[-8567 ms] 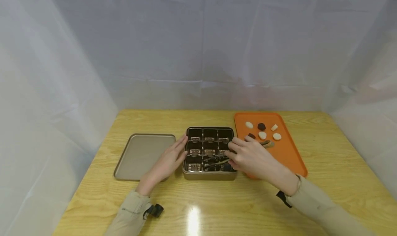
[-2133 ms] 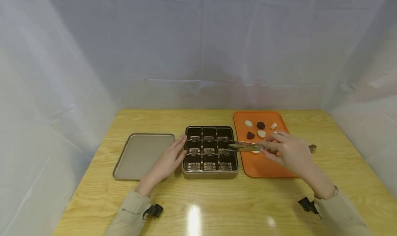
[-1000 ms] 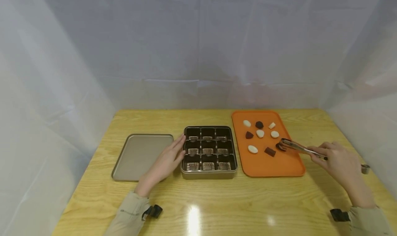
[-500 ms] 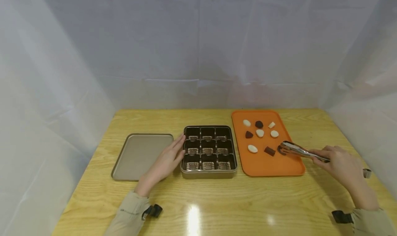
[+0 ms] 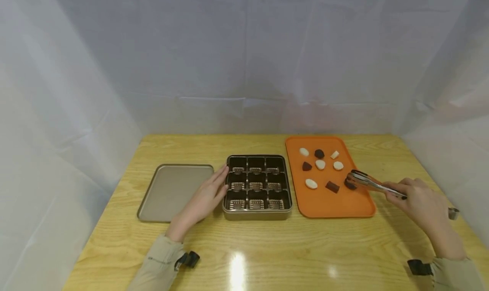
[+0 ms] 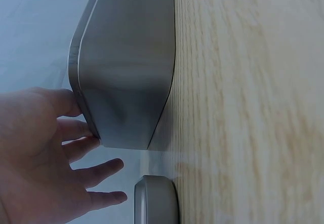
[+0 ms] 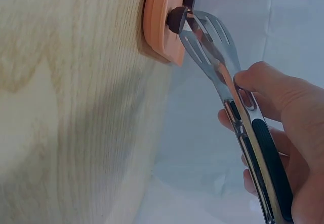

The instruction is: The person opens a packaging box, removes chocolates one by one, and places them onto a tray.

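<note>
My left hand (image 5: 204, 197) touches the left rim of a metal box (image 5: 257, 216) with extended fingers. A dark insert divides this box into several compartments. In the left wrist view, the fingertips (image 6: 91, 143) meet the box's upper edge. My right hand (image 5: 416, 202) holds metal serving tongs (image 5: 376, 185) by their dark-lined handles, thumb on one arm. The tong tips are at a dark brown chocolate (image 5: 350, 184) on the orange tray (image 5: 328, 208). In the right wrist view, the slotted tips touch or nearly touch that chocolate (image 7: 175, 20); whether they clamp it I cannot tell.
Several other white and brown chocolates lie on the tray, including a brown block (image 5: 333, 187) and a white oval piece (image 5: 311, 184) near the tongs. A flat metal lid (image 5: 175, 193) lies left of the box. White sheeting (image 5: 267, 61) hangs behind the wooden table (image 5: 267, 248).
My right hand has carried the tongs from over the box rightward to the tray. In the last half second the tong tips and the dark chocolate shifted slightly. My left hand stayed put.
</note>
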Demonstrator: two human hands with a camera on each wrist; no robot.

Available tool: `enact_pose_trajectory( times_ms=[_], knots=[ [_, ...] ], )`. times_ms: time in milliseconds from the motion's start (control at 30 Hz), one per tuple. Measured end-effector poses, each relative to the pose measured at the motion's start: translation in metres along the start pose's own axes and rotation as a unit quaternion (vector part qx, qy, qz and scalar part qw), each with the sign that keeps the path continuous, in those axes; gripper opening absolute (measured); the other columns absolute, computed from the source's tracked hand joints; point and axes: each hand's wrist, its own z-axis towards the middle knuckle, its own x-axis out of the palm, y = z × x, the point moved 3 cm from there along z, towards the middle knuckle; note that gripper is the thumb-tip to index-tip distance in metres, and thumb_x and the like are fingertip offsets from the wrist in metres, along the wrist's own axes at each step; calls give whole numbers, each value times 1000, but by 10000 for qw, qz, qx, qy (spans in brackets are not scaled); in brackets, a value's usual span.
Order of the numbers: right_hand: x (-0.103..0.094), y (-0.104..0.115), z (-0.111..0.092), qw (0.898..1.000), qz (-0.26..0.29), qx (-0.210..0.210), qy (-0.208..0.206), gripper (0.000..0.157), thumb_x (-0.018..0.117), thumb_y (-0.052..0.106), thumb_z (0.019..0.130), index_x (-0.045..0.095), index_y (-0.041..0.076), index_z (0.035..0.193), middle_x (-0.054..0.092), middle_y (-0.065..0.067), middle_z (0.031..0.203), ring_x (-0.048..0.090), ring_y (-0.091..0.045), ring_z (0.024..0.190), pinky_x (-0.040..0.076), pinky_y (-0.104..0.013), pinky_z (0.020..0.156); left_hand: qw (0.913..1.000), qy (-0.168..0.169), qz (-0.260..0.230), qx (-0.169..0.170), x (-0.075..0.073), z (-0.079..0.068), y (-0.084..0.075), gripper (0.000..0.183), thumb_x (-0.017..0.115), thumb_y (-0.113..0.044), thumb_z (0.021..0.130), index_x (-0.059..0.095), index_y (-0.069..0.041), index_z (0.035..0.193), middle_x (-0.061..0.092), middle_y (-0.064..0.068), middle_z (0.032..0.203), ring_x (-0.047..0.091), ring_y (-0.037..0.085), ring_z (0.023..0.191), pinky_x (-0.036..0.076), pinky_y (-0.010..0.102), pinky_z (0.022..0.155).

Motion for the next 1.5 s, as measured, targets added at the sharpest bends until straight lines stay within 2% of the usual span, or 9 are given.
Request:
enact_pose_trajectory(
  times_ms=[167, 267, 567, 733, 1033, 1267, 1333, 1433, 1500],
  knots=[
    [1, 2, 2, 9990, -203, -95, -386, 87, 26, 79, 94, 82, 13, 100, 64, -3, 77, 42, -15, 54, 19, -25, 36, 10000, 16, 4, 10, 0, 0, 1, 58, 51, -20, 107, 29, 1, 157, 21, 14, 166, 31, 42, 147, 26, 57, 121],
    [0, 5, 4, 9969, -291, -187, -704, 94, 19, 81, 93, 82, 12, 97, 65, -6, 76, 46, -20, 54, 17, -24, 35, 10000, 12, 9, 36, 0, 0, 1, 58, 51, -19, 107, 29, 1, 157, 22, 15, 166, 31, 42, 147, 26, 57, 121],
    [-7, 27, 14, 9865, -314, -532, -1517, 84, 29, 75, 98, 82, 10, 98, 68, -10, 80, 47, -23, 53, 12, -22, 38, 10000, 26, 15, 7, 1, 0, 3, 58, 51, -19, 107, 29, 1, 157, 21, 14, 166, 31, 42, 148, 26, 57, 121],
    [-10, 44, 23, 9776, -277, -642, -1986, 78, 38, 70, 100, 82, 6, 95, 70, -9, 78, 57, -29, 61, 12, -21, 38, 10000, 28, 26, -5, 1, -1, 2, 58, 51, -19, 107, 29, 1, 157, 21, 15, 166, 30, 43, 147, 26, 58, 121],
    [-11, 67, 33, 9714, -172, -710, -2259, 63, 46, 60, 102, 82, 9, 100, 71, -11, 82, 59, -30, 64, 22, -28, 36, 10000, -9, 13, 33, 0, -1, 1, 57, 50, -18, 107, 30, 2, 157, 22, 15, 166, 31, 44, 147, 26, 59, 120],
    [-10, 64, 37, 9739, -27, -10, -2271, 65, 46, 59, 102, 79, 2, 105, 69, -18, 84, 60, -38, 69, 25, -28, 36, 10000, 29, -34, 21, 0, -1, 1, 58, 50, -19, 107, 29, 2, 157, 20, 15, 166, 29, 43, 148, 25, 58, 121],
    [-8, 58, 37, 9735, 76, 236, -2273, 57, 54, 54, 101, 78, 3, 108, 68, -20, 86, 59, -40, 71, 28, -30, 36, 10000, 47, -67, -16, 0, -1, 1, 58, 50, -20, 107, 28, 1, 157, 19, 13, 166, 29, 42, 149, 25, 57, 121],
    [-4, 48, 35, 9736, 135, 580, -2202, 36, 70, 34, 97, 76, 3, 114, 68, -24, 93, 58, -42, 73, 33, -37, 38, 10000, 58, -52, -24, -1, -1, 1, 58, 50, -20, 107, 28, 1, 157, 19, 13, 167, 29, 41, 149, 25, 56, 121],
    [-1, 40, 34, 9737, 202, 825, -2115, 32, 77, 19, 91, 73, 1, 118, 67, -27, 99, 57, -44, 78, 38, -45, 41, 10000, 46, -40, -21, 0, -1, 1, 59, 51, -20, 107, 29, 1, 157, 19, 13, 167, 29, 42, 149, 25, 56, 121]
  ],
)
